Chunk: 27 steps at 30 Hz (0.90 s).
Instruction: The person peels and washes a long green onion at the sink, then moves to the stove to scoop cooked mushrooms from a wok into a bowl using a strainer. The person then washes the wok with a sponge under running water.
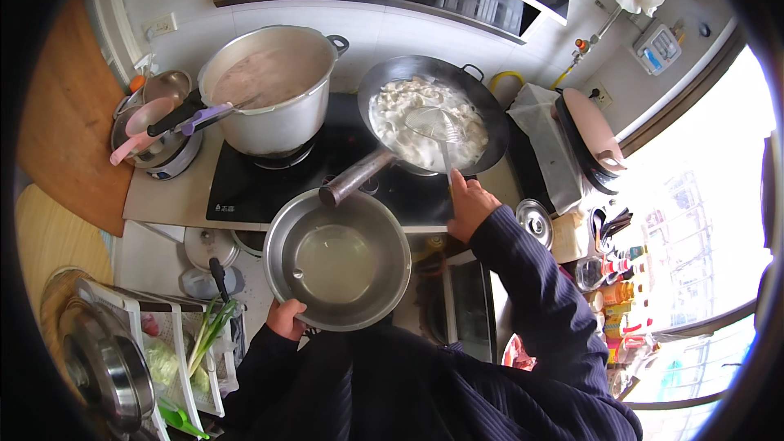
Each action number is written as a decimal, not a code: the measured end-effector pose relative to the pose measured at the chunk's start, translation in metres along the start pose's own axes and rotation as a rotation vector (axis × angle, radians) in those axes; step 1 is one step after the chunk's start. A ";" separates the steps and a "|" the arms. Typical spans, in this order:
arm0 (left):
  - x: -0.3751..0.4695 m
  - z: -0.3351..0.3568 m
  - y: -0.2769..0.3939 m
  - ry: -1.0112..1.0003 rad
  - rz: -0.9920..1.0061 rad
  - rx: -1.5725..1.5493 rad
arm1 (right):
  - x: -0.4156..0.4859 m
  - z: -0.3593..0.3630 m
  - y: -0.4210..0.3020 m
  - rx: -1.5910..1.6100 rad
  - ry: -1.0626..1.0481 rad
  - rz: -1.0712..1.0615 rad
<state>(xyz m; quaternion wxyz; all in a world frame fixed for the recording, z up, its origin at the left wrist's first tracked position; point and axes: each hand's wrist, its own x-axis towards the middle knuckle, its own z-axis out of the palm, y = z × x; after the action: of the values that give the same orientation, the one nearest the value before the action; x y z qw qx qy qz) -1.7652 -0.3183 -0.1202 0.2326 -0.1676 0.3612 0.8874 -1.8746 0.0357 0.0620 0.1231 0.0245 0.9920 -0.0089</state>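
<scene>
My left hand (286, 319) grips the near rim of a stainless steel basin (277, 282), which holds a shallow layer of clear, yellowish liquid (337, 263). The basin is in front of the cooktop, and the wok's handle end overlaps its far rim. In my right hand (473, 203) is the handle of a wire skimmer (435, 125). Its mesh head is over the wok (499, 135), among pale food pieces (401, 101) in whitish, foamy liquid. Whether the mesh touches the food, I cannot tell.
On the black cooktop (245, 196), left of the wok, stands a large aluminium pot (275, 128) of brownish liquid, utensils across its rim. A pink ladle (147, 125) lies on steel pans further left. Bottles (591, 272) line the right side; a vegetable rack (177, 331) stands lower left.
</scene>
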 end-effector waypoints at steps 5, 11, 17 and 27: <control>0.011 0.014 -0.007 -0.033 -0.034 -0.029 | 0.017 -0.006 0.052 -0.246 0.106 0.179; 0.014 0.031 -0.009 0.035 -0.054 -0.016 | -0.006 -0.037 0.142 0.242 0.394 -0.056; 0.021 0.035 -0.013 -0.019 -0.042 -0.027 | 0.003 -0.037 0.178 0.446 0.191 0.115; 0.032 0.035 -0.014 -0.013 -0.100 0.033 | -0.005 0.007 0.104 1.795 -0.352 0.319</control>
<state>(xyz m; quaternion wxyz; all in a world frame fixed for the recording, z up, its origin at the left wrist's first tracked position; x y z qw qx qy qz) -1.7885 -0.2749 -0.1189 0.2820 -0.1757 0.3653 0.8696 -1.8627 0.1396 0.0551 0.2065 0.2453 0.5655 -0.7599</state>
